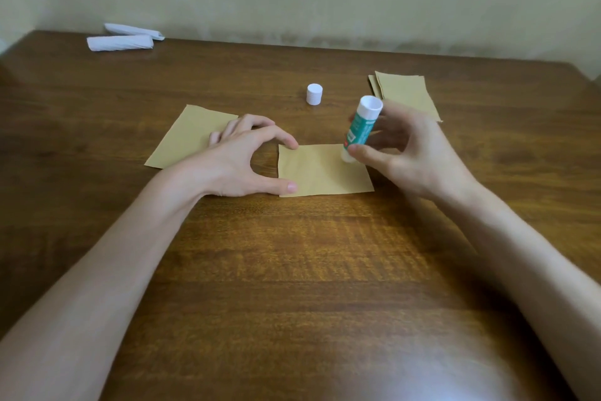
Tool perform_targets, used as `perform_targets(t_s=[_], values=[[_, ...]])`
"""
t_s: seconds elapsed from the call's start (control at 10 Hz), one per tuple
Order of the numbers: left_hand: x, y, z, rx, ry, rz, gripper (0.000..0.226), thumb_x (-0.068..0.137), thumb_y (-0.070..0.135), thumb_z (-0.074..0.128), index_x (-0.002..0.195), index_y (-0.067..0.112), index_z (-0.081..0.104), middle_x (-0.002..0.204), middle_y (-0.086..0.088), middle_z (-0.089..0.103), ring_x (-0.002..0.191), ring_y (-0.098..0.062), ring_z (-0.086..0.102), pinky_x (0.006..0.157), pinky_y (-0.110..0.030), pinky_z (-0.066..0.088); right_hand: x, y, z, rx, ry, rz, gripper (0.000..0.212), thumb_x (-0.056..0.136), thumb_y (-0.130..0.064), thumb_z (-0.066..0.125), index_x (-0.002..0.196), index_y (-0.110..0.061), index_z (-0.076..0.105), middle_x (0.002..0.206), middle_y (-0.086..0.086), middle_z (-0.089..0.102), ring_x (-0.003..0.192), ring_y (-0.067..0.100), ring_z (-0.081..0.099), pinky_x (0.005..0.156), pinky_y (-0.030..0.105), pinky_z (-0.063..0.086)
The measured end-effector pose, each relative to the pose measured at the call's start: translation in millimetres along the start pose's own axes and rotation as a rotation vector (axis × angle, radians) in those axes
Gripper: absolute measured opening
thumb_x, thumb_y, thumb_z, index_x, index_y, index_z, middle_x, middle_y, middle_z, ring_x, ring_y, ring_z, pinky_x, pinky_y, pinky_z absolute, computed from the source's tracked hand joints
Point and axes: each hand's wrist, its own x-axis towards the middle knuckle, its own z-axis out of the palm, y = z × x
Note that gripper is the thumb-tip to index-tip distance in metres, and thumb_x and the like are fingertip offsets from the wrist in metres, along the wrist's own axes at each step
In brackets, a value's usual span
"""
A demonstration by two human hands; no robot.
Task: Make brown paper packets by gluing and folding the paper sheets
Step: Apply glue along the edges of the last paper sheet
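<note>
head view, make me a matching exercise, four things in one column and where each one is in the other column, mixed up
Things:
1 glue stick
2 white cap
3 brown sheet stack
4 white paper bundles

Places:
a far left corner
b held in the right hand
c standing upright by itself, centre
d far right side

Pairs: 1-b, 2-c, 3-d, 4-a

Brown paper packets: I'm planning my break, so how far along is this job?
Done: cap off; one brown piece lies left, finished or not I cannot tell. In hand: right hand presses glue stick on the middle sheet, left hand pinning it. Left: folding it, plus the stack far right.
</note>
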Motion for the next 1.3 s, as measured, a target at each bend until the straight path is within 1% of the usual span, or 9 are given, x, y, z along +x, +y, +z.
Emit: perform_targets(t_s=[0.2, 0.3, 0.5, 0.6, 0.7, 0.8, 0.9, 1.2, 1.3], values=[[0, -2, 0, -0.004, 0.015, 0.014, 0.059, 0.075, 0.064, 0.08, 0.127, 0.059, 0.053, 0.151, 0.02, 0.026, 0.147, -0.008, 0.019, 0.109, -0.032, 0.01, -2, 12, 12, -0.014, -0.003, -0.008, 0.035, 0.088, -0.031, 0.087, 0.117, -0.03, 0.068, 0.111, -0.01, 0.076, 0.099, 0.007, 0.074, 0.094, 0.034, 0.061], [1, -2, 1, -0.003, 0.017, 0.016, 0.059, 0.075, 0.064, 0.08, 0.127, 0.059, 0.053, 0.148, 0.021, 0.026, 0.146, -0.006, 0.019, 0.108, -0.031, 0.01, -1, 15, 13, -0.021, 0.038, -0.024, 0.04, 0.083, -0.033, 0.09, 0.116, -0.026, 0.068, 0.108, -0.011, 0.075, 0.095, 0.006, 0.073, 0.091, 0.029, 0.06], [0, -2, 0, -0.004, 0.014, 0.016, 0.06, 0.075, 0.064, 0.08, 0.128, 0.058, 0.053, 0.152, 0.019, 0.026, 0.146, -0.007, 0.02, 0.109, -0.032, 0.01, 0, 18, 10, -0.092, 0.004, -0.059, 0.026, 0.09, -0.022, 0.084, 0.111, -0.023, 0.068, 0.109, -0.01, 0.076, 0.106, 0.007, 0.072, 0.098, 0.038, 0.058], [1, -3, 1, 0.0, 0.012, 0.016, 0.06, 0.074, 0.065, 0.08, 0.127, 0.059, 0.053, 0.152, 0.02, 0.026, 0.146, -0.008, 0.02, 0.108, -0.032, 0.01, 0, 17, 11, -0.125, 0.003, -0.047, 0.026, 0.093, -0.018, 0.08, 0.113, -0.026, 0.068, 0.11, -0.013, 0.076, 0.11, 0.006, 0.07, 0.101, 0.04, 0.057], [1, -4, 1, -0.002, 0.013, 0.016, 0.06, 0.074, 0.065, 0.08, 0.127, 0.059, 0.053, 0.152, 0.019, 0.026, 0.146, -0.007, 0.02, 0.108, -0.032, 0.01, 0, 16, 11, -0.165, 0.019, -0.04, 0.027, 0.091, -0.028, 0.083, 0.113, -0.029, 0.068, 0.109, -0.014, 0.075, 0.106, 0.005, 0.07, 0.097, 0.036, 0.059], [1, -3, 1, -0.002, 0.01, 0.015, 0.06, 0.074, 0.065, 0.08, 0.128, 0.058, 0.053, 0.152, 0.019, 0.026, 0.146, -0.008, 0.019, 0.108, -0.032, 0.01, -1, 14, 11, -0.175, 0.08, -0.039, 0.036, 0.086, -0.042, 0.085, 0.113, -0.027, 0.068, 0.103, -0.013, 0.074, 0.095, 0.002, 0.07, 0.086, 0.025, 0.06], [1, -3, 0, 0.001, 0.007, 0.014, 0.061, 0.074, 0.066, 0.079, 0.128, 0.059, 0.052, 0.152, 0.019, 0.025, 0.147, -0.009, 0.019, 0.108, -0.033, 0.011, 0, 13, 13, -0.175, 0.114, -0.028, 0.037, 0.085, -0.044, 0.085, 0.112, -0.027, 0.068, 0.099, -0.013, 0.074, 0.091, 0.001, 0.069, 0.082, 0.021, 0.059], [1, -3, 0, -0.001, 0.006, 0.014, 0.061, 0.073, 0.066, 0.079, 0.128, 0.059, 0.052, 0.153, 0.019, 0.025, 0.147, -0.009, 0.019, 0.108, -0.033, 0.012, 1, 13, 12, -0.197, 0.075, -0.016, 0.025, 0.091, -0.032, 0.082, 0.112, -0.028, 0.069, 0.106, -0.015, 0.074, 0.101, 0.003, 0.069, 0.091, 0.029, 0.059], [1, -3, 0, -0.003, 0.004, 0.012, 0.061, 0.073, 0.066, 0.079, 0.128, 0.059, 0.052, 0.153, 0.019, 0.025, 0.146, -0.008, 0.019, 0.108, -0.033, 0.011, 1, 14, 15, -0.18, 0.136, -0.018, 0.031, 0.086, -0.038, 0.086, 0.109, -0.026, 0.069, 0.099, -0.017, 0.073, 0.093, -0.001, 0.069, 0.084, 0.019, 0.058]])
